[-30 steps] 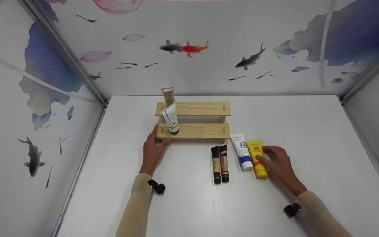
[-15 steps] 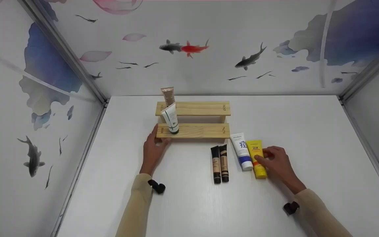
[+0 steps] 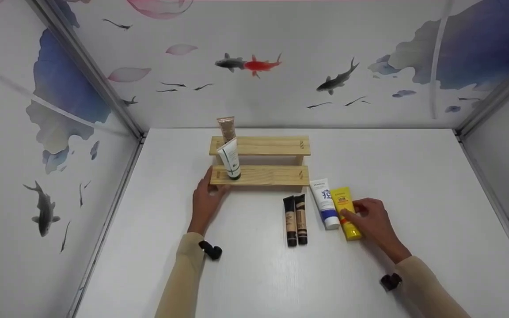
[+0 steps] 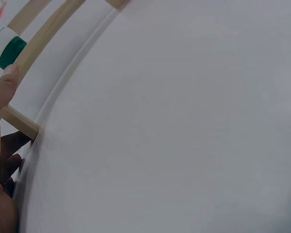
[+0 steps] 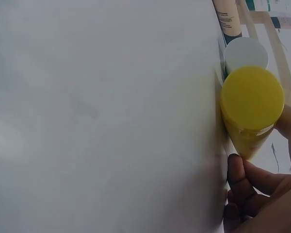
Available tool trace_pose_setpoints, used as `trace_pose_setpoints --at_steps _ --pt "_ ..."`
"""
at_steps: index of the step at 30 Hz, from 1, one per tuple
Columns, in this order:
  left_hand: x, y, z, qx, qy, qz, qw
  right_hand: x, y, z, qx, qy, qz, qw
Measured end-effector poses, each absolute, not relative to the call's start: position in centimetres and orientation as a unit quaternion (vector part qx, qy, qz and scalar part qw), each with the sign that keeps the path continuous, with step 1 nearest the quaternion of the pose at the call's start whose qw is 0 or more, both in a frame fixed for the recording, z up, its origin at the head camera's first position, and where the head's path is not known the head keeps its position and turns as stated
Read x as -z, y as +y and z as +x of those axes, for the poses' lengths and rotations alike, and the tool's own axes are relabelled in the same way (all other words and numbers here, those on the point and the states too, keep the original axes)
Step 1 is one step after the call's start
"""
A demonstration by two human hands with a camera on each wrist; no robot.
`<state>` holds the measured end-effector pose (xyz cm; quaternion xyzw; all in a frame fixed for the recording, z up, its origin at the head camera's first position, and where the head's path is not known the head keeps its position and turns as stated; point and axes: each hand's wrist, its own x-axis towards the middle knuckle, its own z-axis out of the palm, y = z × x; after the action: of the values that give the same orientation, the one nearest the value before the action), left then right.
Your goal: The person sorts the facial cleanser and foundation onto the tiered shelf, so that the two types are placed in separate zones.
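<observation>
Yellow tube (image 3: 343, 204) now slants more, pinched by the right hand (image 3: 374, 222).

Light is soft and greyish, and the left wrist view bows the wooden rack (image 4: 40, 40).

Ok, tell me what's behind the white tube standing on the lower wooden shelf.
A brown tube stands behind the white tube, toward the left end of the upper shelf. In the head view, the white tube covers its lower end.
</observation>
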<state>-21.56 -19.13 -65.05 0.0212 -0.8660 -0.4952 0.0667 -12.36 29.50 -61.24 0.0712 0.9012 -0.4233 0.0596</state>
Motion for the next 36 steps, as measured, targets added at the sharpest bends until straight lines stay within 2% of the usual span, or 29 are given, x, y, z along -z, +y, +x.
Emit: trace_pose_setpoints --at_steps 10,28,36 --pt "65.0 -19.1 -21.5 0.492 -0.868 0.022 0.064 60.6 29.1 -12.3 0.422 0.9 0.092 0.063" --pt "64.9 -19.1 -21.5 0.484 -0.872 0.021 0.072 60.0 30.9 -12.0 0.419 0.902 0.104 0.014" --pt "64.9 -19.1 -21.5 0.485 -0.871 0.019 0.075 59.6 31.2 -12.0 0.431 0.894 0.118 0.02"
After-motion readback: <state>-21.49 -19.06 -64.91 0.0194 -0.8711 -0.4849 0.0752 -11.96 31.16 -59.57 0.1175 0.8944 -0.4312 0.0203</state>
